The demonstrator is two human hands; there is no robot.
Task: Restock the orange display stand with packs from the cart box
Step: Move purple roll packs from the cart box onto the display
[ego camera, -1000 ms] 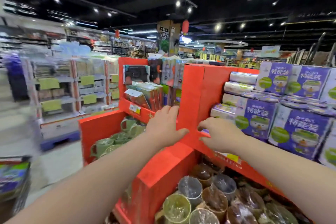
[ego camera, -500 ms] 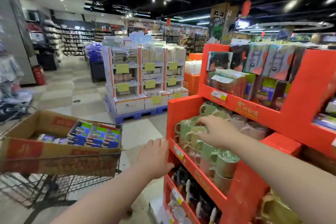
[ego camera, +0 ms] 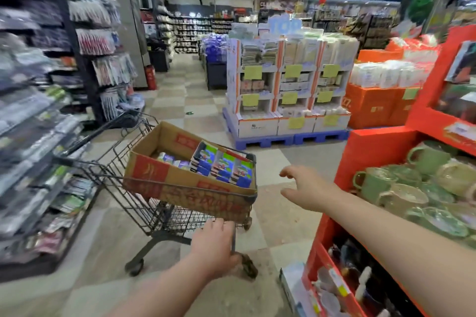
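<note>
Packs (ego camera: 221,166) are seen upright in cardboard box (ego camera: 180,183) on cart (ego camera: 177,219), left of orange display stand (ego camera: 365,152). Right hand (ego camera: 307,189) is held spread wide, empty, between cart and stand. Left hand (ego camera: 212,246) is laid at cart's near corner; grip cannot be told.

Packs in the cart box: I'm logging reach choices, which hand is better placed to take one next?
Right. The right hand hangs open beside the box, level with the packs. The left hand is lower, at the cart frame below the box.
</note>
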